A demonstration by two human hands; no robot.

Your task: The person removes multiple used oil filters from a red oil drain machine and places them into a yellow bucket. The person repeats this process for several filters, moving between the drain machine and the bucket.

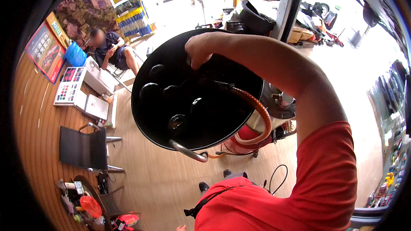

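A large, black, round basin (147, 130) takes up the middle of the view, with several glossy rounded shapes or reflections in its dark inside. My right arm reaches across its right side, and my right hand (199, 51) is closed over the far part of the basin; what the fingers hold, if anything, is hidden. An orange hose (264, 117) curves over the right rim, its dark end (220, 84) lying inside. A bent metal handle (188, 152) sticks out at the near rim. Only a sliver of my left hand (181, 228) shows at the lower edge, its fingers mostly cut off.
Below the basin stands a red wheeled tank (242, 143) with metal fittings. To the left are a black chair (81, 145), a white counter (96, 77) and a cluttered basket (96, 196). A seated person (113, 49) is at the far left. A black cable (280, 169) loops on the floor.
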